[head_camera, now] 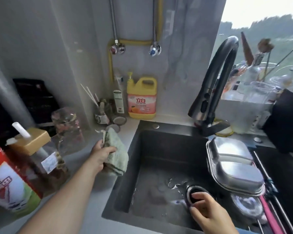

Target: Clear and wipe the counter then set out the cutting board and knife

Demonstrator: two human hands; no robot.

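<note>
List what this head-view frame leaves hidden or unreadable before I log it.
Drain: head view, partly covered by the right hand; whether its fingers hold it is unclear.
Red carton: head view, cut off by the left edge, print blurred.
Windowsill utensils: head view, blurred and backlit.
Cloth: underside hidden by the left hand holding it.

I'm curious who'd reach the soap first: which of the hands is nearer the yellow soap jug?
Left. The left hand, gripping a green cloth, is in front of the yellow soap jug; the right hand is farther, down at the sink drain.
</note>
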